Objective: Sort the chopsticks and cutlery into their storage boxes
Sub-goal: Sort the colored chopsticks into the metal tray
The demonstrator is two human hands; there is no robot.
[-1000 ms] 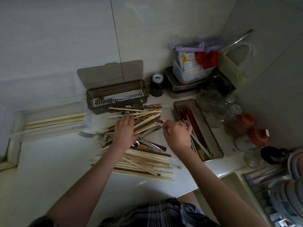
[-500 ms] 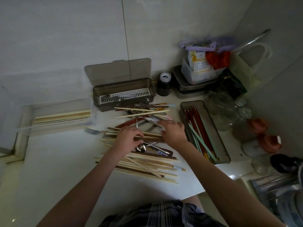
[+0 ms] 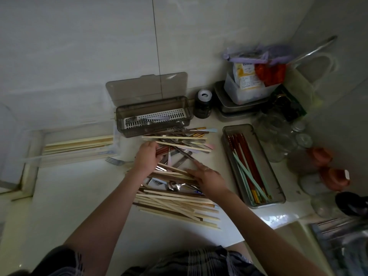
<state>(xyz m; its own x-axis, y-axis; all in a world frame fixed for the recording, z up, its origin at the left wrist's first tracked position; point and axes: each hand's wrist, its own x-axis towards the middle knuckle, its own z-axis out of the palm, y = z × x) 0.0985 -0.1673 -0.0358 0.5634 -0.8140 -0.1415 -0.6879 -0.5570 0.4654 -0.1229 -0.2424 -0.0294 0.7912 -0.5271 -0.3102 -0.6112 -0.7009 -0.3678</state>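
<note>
Right, we are deep in the pile (image 3: 175, 188) of mixed chopsticks and cutlery at the middle of the counter (image 3: 75, 206), and there is plenty left to sort. Our left hand (image 3: 146, 159) curls its fingers around a dark reddish chopstick (image 3: 162, 150) at the far side of the heap. Our right hand (image 3: 209, 177) lies flatter, fingers fairly straight, pressing on wooden sticks at the heap's right side; whether it pinches anything underneath, we cannot tell.

Toward the back edge sits the lidded grey box (image 3: 153, 118), open, with forks on its white drainer. Toward the right edge the open tray (image 3: 253, 166) already carries red and pale green chopsticks. At the left edge a clear box (image 3: 77, 146) holds pale wooden ones. A lone fork (image 3: 117, 161) lies just beside the heap, on the left.

Now the risks, as we judge them. That red stick is threaded under crossing bamboo sticks and spoon handles, so a quick pull could drag neighbours along and scatter them. The nearest sticks reach toward the front edge of the counter, and a nudge from either forearm could roll them off. The light is dim too, so dark wood and red lacquer could easily be mixed up.
</note>
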